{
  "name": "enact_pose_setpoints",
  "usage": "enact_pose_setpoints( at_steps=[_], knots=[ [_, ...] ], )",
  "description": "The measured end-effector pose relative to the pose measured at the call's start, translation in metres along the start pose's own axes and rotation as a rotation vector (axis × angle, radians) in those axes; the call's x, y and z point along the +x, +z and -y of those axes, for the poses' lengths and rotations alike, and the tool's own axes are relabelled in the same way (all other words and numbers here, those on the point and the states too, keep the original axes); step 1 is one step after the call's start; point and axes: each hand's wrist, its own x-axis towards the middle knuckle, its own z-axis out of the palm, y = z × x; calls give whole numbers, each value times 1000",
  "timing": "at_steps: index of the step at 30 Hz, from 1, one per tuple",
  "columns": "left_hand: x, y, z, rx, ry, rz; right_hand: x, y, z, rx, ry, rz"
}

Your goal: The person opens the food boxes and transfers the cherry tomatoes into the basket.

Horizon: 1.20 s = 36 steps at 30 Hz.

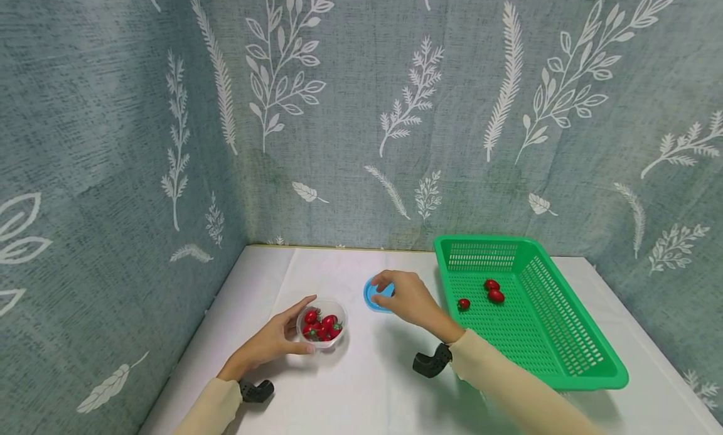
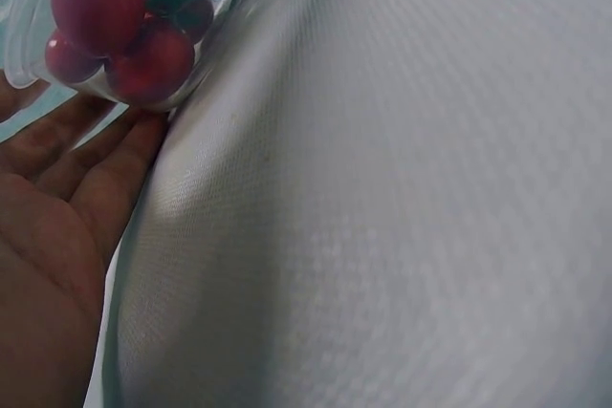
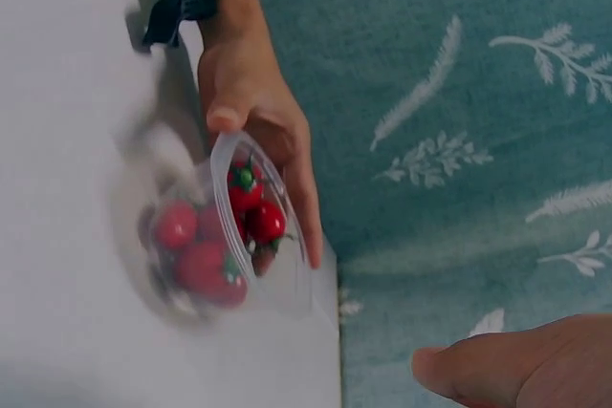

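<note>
A clear plastic tub (image 1: pixel 337 308) of cherry tomatoes (image 1: pixel 329 322) stands on the white table. My left hand (image 1: pixel 275 338) holds it from the left, thumb near the front of the rim and fingers around the far side. In the right wrist view, red fruit with green stems shows through the wall of the tub (image 3: pixel 224 183). Over a round blue lid (image 1: pixel 368 292) hovers my right hand (image 1: pixel 411 300), fingers loosely bent. Blue shows through the gap between its thumb and forefinger. Its thumb (image 3: pixel 516 360) enters the right wrist view, above a sliver of red.
To the right sits a green slotted basket (image 1: pixel 593 383) with three cherry tomatoes (image 1: pixel 496 295) inside. My right forearm passes over its near left corner. Grey-green patterned cloth (image 1: pixel 350 121) rises behind the table and along its left side.
</note>
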Motion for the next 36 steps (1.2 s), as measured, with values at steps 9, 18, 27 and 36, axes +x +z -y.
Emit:
enact_pose_setpoints(
  at_steps=[9,18,27,36],
  knots=[
    [-1,0,-1,10,-15,-3,3,23,12,6,-59,21],
    [1,1,0,25,-23,-10,6,51,23,13,-100,85],
    [2,1,-4,41,-39,-18,10,70,23,10,-89,130],
    [1,1,-5,28,-43,-4,12,88,20,-26,-77,155]
  ],
)
